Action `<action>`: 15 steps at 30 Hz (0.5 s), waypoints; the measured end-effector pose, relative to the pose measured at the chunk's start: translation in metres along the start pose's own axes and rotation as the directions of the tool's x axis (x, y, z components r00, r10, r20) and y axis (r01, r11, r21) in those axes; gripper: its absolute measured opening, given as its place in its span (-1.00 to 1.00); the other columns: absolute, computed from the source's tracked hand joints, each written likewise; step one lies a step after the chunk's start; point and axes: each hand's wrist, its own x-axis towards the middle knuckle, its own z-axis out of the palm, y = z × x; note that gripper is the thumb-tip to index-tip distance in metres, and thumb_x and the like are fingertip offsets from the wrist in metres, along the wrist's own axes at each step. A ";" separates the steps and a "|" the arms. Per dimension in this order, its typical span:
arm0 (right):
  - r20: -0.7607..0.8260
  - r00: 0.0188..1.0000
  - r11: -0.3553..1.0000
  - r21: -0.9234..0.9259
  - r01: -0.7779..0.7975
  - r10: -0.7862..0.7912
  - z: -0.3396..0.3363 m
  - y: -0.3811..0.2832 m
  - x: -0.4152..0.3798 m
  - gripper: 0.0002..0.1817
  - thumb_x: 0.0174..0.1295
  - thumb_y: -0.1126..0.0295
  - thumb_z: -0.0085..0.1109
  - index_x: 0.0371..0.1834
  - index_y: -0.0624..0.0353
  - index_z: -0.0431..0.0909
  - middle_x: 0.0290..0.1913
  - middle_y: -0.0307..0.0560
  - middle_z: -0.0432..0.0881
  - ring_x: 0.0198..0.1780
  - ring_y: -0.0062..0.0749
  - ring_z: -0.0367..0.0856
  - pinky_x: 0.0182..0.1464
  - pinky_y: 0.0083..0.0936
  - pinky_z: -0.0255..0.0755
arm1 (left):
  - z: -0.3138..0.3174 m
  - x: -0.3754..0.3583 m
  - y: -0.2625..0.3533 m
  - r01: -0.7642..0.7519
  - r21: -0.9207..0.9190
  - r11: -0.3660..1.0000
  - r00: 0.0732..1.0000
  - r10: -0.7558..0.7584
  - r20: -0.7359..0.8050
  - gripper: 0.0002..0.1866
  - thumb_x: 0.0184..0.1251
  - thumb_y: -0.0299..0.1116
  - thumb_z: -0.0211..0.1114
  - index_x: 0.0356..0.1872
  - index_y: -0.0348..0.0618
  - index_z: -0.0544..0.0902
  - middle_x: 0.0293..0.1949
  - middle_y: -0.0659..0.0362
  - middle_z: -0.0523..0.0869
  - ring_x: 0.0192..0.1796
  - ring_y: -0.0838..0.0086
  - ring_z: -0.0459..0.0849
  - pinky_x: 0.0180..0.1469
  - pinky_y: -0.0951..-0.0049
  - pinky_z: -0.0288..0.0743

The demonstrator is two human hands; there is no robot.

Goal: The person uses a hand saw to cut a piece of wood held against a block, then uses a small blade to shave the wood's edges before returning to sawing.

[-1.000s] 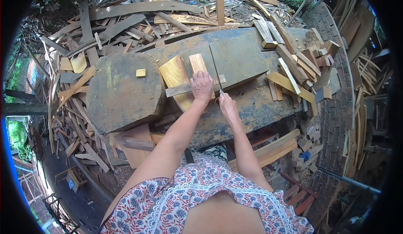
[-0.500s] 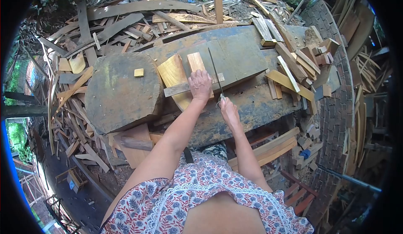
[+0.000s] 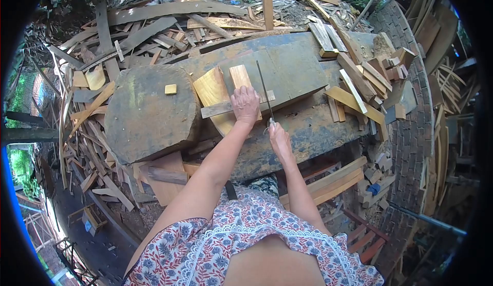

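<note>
My left hand (image 3: 245, 103) is closed over a narrow wooden strip (image 3: 216, 110), pressing it down across a pale wood block (image 3: 240, 75). The strip's left part crosses a wider yellowish board (image 3: 211, 87). In my right hand (image 3: 281, 141) is the handle of a handsaw (image 3: 264, 89), its thin blade seen nearly edge-on and pointing away from me. The blade crosses the strip near its right end, just right of my left hand. Beneath these pieces lies a thick grey-brown timber slab (image 3: 303, 68).
A small yellow wood block (image 3: 170, 89) rests on a broad stump-like slab (image 3: 149, 116) at the left. Cut wood pieces (image 3: 367, 80) are heaped on the bench's right end. Scrap planks (image 3: 144, 32) pile up behind, and a wooden post (image 3: 266, 3) stands at the back.
My right hand and the handsaw have shifted very slightly toward me. My left hand stays in place on the wooden strip.
</note>
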 end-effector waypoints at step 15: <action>0.002 1.000 0.999 0.032 0.005 -0.005 0.001 -0.002 0.004 -0.59 0.42 0.14 -0.24 -0.22 0.30 0.48 -0.29 0.34 0.59 -0.15 0.30 0.54 -0.12 0.04 0.37 | -0.001 0.000 0.000 -0.005 -0.008 1.000 1.000 0.005 0.003 -0.87 0.15 -0.27 0.18 -0.40 -0.08 0.52 -0.34 0.15 0.48 -0.17 0.26 0.47 -0.14 0.24 0.35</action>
